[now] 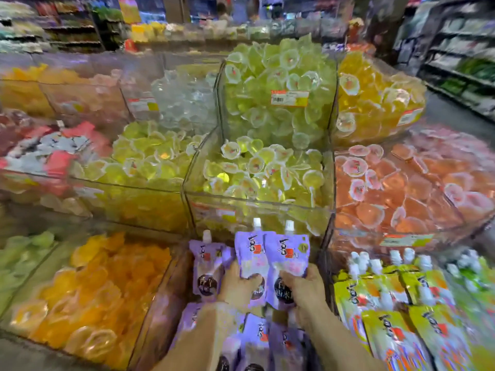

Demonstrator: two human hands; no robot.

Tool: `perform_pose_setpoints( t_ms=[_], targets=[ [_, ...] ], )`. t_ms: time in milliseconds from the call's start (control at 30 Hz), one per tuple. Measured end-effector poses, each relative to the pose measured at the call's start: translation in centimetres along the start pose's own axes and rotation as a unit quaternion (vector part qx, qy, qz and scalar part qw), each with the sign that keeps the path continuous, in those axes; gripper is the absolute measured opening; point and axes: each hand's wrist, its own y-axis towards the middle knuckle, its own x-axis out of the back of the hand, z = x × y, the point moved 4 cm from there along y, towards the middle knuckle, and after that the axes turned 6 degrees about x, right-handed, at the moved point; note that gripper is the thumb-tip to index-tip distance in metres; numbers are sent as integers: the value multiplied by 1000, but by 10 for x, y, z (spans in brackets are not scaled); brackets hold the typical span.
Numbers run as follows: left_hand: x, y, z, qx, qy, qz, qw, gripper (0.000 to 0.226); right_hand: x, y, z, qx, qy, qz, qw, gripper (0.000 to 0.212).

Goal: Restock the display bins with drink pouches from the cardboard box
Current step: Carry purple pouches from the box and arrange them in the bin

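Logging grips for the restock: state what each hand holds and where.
Left hand grips a purple drink pouch at its lower body; right hand grips another purple pouch likewise.

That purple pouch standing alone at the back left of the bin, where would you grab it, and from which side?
Probably by its upper body, just under the white cap, coming from above. The lone purple pouch stands upright with its spout up, and its lower part sits behind the left hand and down in the clear bin, so the top is what is free. The right hand grips other pouches.
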Motion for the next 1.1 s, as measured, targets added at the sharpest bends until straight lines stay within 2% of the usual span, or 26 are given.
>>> perform_pose_setpoints(
  t_ms=[167,400,500,567,600,667,733,800,833,933,1033,1100],
  targets=[
    [-20,20,28,-13,-11,-1,1000,34,4,-3,-16,-8,-14,-84,996,28],
    [-23,26,62,-26,70,-83,994,30,4,0,-38,-32,-53,-122,991,36],
    [-23,28,63,-30,100,-73,992,23,0,7,-46,-41,-85,-117,989,29],
    [-21,24,62,-51,112,-63,990,16,0,6,-39,-46,-125,-111,985,10],
    [-20,21,61,-60,114,-60,990,12,2,7,-40,-48,-138,-113,983,12],
    [-15,14,60,-76,120,-75,987,19,3,5,-37,-53,-152,-137,977,26],
    [-9,10,57,-109,119,-106,981,21,-2,3,-41,-56,-164,-148,974,15],
    [-6,11,56,-114,121,-119,979,25,-1,6,-62,-78,-181,-168,966,58],
    [-5,13,55,-105,130,-112,979,27,-1,4,-66,-97,-180,-172,964,66],
    [-6,19,46,-98,199,-66,973,5,-2,-12,-63,-100,-216,-189,953,61],
    [-7,16,34,-116,330,-32,936,13,3,-15,-66,-69,-287,-176,939,62],
    [-5,13,29,-117,372,-42,920,28,4,-16,-66,-48,-307,-175,934,57]
  ],
)
